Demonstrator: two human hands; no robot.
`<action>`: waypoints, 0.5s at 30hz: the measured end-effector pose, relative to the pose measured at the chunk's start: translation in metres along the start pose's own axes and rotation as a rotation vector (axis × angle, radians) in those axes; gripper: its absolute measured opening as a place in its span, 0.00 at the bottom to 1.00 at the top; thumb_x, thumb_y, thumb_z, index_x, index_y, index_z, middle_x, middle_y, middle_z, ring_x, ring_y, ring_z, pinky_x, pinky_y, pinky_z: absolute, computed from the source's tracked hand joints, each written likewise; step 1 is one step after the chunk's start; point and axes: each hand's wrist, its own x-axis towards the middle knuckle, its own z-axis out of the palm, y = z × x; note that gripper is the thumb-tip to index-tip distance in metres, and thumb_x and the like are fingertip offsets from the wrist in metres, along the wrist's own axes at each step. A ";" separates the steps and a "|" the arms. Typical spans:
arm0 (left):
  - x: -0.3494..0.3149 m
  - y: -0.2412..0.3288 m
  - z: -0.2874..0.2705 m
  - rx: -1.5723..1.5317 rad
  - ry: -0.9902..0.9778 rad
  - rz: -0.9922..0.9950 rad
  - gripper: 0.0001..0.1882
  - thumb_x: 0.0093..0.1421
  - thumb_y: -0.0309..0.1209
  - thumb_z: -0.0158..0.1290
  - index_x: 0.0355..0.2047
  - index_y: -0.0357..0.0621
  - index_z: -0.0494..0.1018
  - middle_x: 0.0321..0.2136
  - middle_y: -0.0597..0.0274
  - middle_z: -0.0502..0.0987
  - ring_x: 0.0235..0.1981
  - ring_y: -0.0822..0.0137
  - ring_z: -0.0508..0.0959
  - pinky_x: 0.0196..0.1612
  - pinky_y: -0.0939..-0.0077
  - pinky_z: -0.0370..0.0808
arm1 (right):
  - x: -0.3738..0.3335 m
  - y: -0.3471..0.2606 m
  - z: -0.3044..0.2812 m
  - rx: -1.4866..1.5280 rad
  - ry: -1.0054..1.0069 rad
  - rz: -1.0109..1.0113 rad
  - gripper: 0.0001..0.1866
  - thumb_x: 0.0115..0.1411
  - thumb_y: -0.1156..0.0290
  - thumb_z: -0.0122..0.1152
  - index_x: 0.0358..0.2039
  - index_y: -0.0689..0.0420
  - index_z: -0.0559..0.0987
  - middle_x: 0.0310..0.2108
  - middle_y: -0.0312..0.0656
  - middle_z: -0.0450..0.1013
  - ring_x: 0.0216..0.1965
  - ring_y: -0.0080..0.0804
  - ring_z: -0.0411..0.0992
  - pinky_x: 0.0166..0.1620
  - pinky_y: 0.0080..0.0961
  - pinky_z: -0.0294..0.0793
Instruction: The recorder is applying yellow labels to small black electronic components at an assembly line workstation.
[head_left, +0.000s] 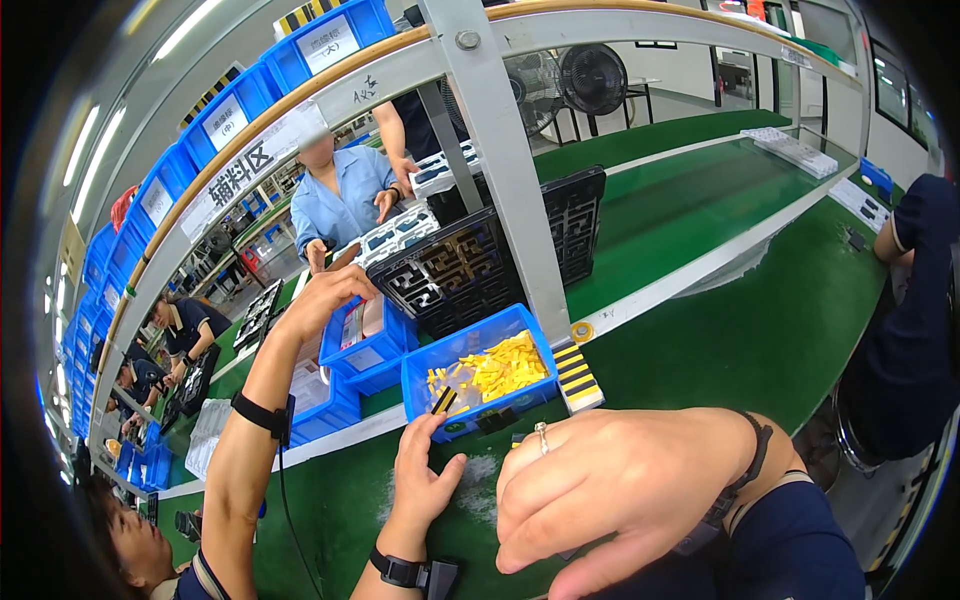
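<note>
My left hand (425,485), a black band on its wrist, reaches to the front edge of a blue bin (480,421) of small yellow pieces (505,368). Its thumb stands apart from the fingers. Just beyond its fingertips is a small black strip with yellow stripes (445,400); I cannot tell whether they touch it. My right hand (620,490), with a ring and a dark bracelet, is large and close, right of the bin. Its fingers bend downward, and whatever they hold is hidden beneath the hand.
A co-worker's arm (245,440) reaches from the left toward blue bins (370,352) and black openwork panels (450,270). A grey metal post (505,170) rises behind the bin, beside a yellow-black striped block (578,378). Another person (345,195) stands across the green table (690,360); one sits right (910,300).
</note>
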 end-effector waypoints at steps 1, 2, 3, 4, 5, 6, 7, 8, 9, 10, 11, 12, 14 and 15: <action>0.001 0.001 -0.001 -0.001 0.002 0.000 0.30 0.42 0.24 0.59 0.48 0.38 0.67 0.47 0.47 0.68 0.50 0.50 0.68 0.54 0.64 0.64 | 0.000 -0.001 0.000 -0.005 -0.002 -0.003 0.12 0.49 0.67 0.65 0.30 0.60 0.73 0.27 0.44 0.69 0.31 0.44 0.67 0.34 0.35 0.68; 0.001 0.002 -0.001 0.000 0.003 0.002 0.30 0.42 0.24 0.59 0.48 0.38 0.67 0.47 0.47 0.68 0.50 0.50 0.68 0.54 0.64 0.64 | 0.001 -0.001 0.000 -0.006 -0.002 -0.004 0.12 0.49 0.67 0.65 0.30 0.60 0.73 0.27 0.44 0.69 0.31 0.44 0.67 0.34 0.35 0.68; 0.001 0.001 -0.001 -0.004 0.003 -0.001 0.30 0.41 0.24 0.59 0.48 0.38 0.67 0.47 0.47 0.68 0.50 0.50 0.68 0.54 0.64 0.64 | 0.000 -0.001 0.000 -0.001 0.001 0.000 0.12 0.49 0.67 0.65 0.30 0.60 0.73 0.27 0.44 0.69 0.31 0.44 0.67 0.35 0.35 0.68; 0.001 0.001 0.000 -0.007 0.004 -0.004 0.30 0.41 0.24 0.59 0.48 0.38 0.67 0.47 0.47 0.68 0.50 0.50 0.68 0.54 0.64 0.64 | 0.000 0.000 0.000 0.003 0.004 0.003 0.12 0.49 0.67 0.65 0.30 0.60 0.73 0.27 0.44 0.69 0.31 0.44 0.67 0.35 0.35 0.68; 0.002 0.000 0.000 -0.008 0.005 -0.003 0.30 0.41 0.24 0.59 0.48 0.38 0.67 0.47 0.47 0.68 0.50 0.50 0.68 0.54 0.64 0.64 | 0.000 0.000 -0.001 0.002 0.003 0.004 0.12 0.49 0.67 0.65 0.30 0.60 0.73 0.27 0.44 0.69 0.31 0.44 0.67 0.35 0.35 0.68; 0.001 0.000 0.000 -0.007 0.004 -0.008 0.30 0.41 0.24 0.59 0.48 0.38 0.67 0.47 0.47 0.68 0.50 0.50 0.68 0.54 0.64 0.64 | 0.000 0.000 0.000 0.002 -0.002 0.009 0.12 0.49 0.67 0.65 0.30 0.60 0.73 0.27 0.44 0.69 0.31 0.44 0.68 0.35 0.35 0.68; 0.001 0.000 0.000 -0.005 0.004 -0.012 0.30 0.41 0.24 0.59 0.48 0.38 0.67 0.47 0.47 0.68 0.50 0.50 0.68 0.53 0.64 0.64 | 0.000 0.000 0.000 0.001 -0.007 0.015 0.12 0.49 0.67 0.64 0.30 0.60 0.73 0.27 0.44 0.69 0.31 0.44 0.68 0.35 0.35 0.68; 0.001 0.000 0.000 -0.006 0.005 -0.011 0.30 0.41 0.24 0.59 0.48 0.38 0.67 0.47 0.47 0.68 0.50 0.50 0.68 0.53 0.64 0.64 | 0.000 0.001 0.000 0.001 -0.007 0.015 0.12 0.49 0.67 0.64 0.30 0.60 0.73 0.27 0.44 0.69 0.31 0.44 0.68 0.35 0.35 0.68; 0.001 0.002 0.000 -0.002 0.009 -0.011 0.30 0.41 0.24 0.59 0.48 0.38 0.67 0.47 0.47 0.68 0.50 0.50 0.68 0.53 0.64 0.64 | 0.000 0.002 0.001 -0.005 -0.008 0.005 0.12 0.50 0.67 0.64 0.30 0.60 0.73 0.27 0.44 0.69 0.31 0.44 0.68 0.36 0.35 0.68; 0.000 0.002 0.000 0.002 0.014 -0.011 0.30 0.41 0.24 0.59 0.48 0.38 0.67 0.47 0.47 0.68 0.50 0.50 0.68 0.53 0.64 0.65 | 0.000 0.002 0.002 -0.010 -0.008 -0.006 0.12 0.50 0.67 0.64 0.30 0.60 0.73 0.27 0.44 0.69 0.31 0.44 0.68 0.36 0.35 0.68; 0.000 0.002 0.001 0.002 0.015 -0.011 0.30 0.41 0.24 0.59 0.48 0.38 0.67 0.47 0.47 0.68 0.50 0.50 0.68 0.53 0.64 0.65 | 0.000 0.002 0.002 -0.010 -0.009 -0.006 0.12 0.50 0.67 0.64 0.30 0.60 0.73 0.27 0.44 0.69 0.31 0.44 0.68 0.36 0.35 0.68; 0.000 0.002 0.001 -0.001 0.015 -0.013 0.30 0.41 0.24 0.59 0.48 0.39 0.67 0.47 0.47 0.68 0.50 0.50 0.68 0.53 0.65 0.65 | 0.000 0.002 0.002 -0.006 -0.020 0.005 0.12 0.50 0.67 0.64 0.30 0.60 0.73 0.27 0.44 0.69 0.32 0.44 0.68 0.36 0.35 0.68; -0.001 0.002 0.001 -0.003 0.017 -0.018 0.30 0.41 0.24 0.59 0.48 0.39 0.67 0.47 0.47 0.68 0.50 0.50 0.68 0.53 0.65 0.65 | 0.000 0.002 0.003 0.000 -0.032 0.015 0.12 0.50 0.67 0.64 0.30 0.60 0.73 0.28 0.44 0.70 0.32 0.44 0.69 0.36 0.35 0.68; -0.001 0.003 0.001 -0.009 0.016 -0.016 0.30 0.42 0.24 0.59 0.48 0.39 0.67 0.47 0.47 0.68 0.50 0.50 0.68 0.53 0.65 0.65 | 0.000 0.001 0.003 -0.008 -0.037 0.022 0.12 0.50 0.67 0.64 0.30 0.60 0.73 0.28 0.44 0.70 0.32 0.43 0.69 0.37 0.35 0.68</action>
